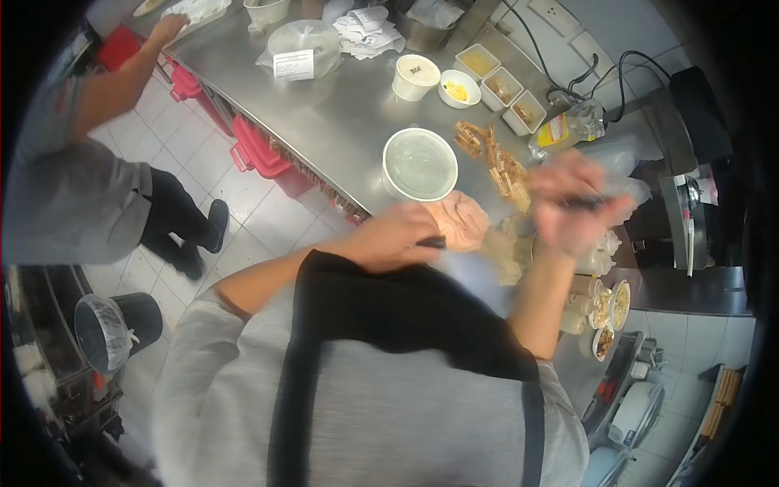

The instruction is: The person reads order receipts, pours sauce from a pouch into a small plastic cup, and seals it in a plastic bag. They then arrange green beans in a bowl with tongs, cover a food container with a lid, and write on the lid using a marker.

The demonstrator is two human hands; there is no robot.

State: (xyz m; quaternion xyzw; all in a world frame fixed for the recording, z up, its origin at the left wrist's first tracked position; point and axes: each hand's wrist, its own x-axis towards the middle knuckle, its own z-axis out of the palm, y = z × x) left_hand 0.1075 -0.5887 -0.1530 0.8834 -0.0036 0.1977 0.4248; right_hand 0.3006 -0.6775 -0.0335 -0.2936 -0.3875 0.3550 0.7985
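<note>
My left hand [399, 237] is closed around a tool with a black handle [432, 242], whose end shows at the fingers. Beside those fingertips lies a pale pink piece of meat [459, 221] on the worktop. A bluish-white blur spreads below the meat, in front of my apron. My right hand [574, 203], smeared by motion, is raised over the right side of the counter, its fingers curled round a dark object I cannot make out. Between the hands, brown strips of food [507, 174] lie in a line. A round white tub [419, 165] stands just beyond the meat.
On the steel counter [349, 105] stand a lidded cup [415, 77], a bowl with yellow food [459, 88] and small square containers [501, 86]. A labelled bag [302, 53] lies farther back. Another person [77, 162] works at the left. Filled bowls [620, 304] sit at right.
</note>
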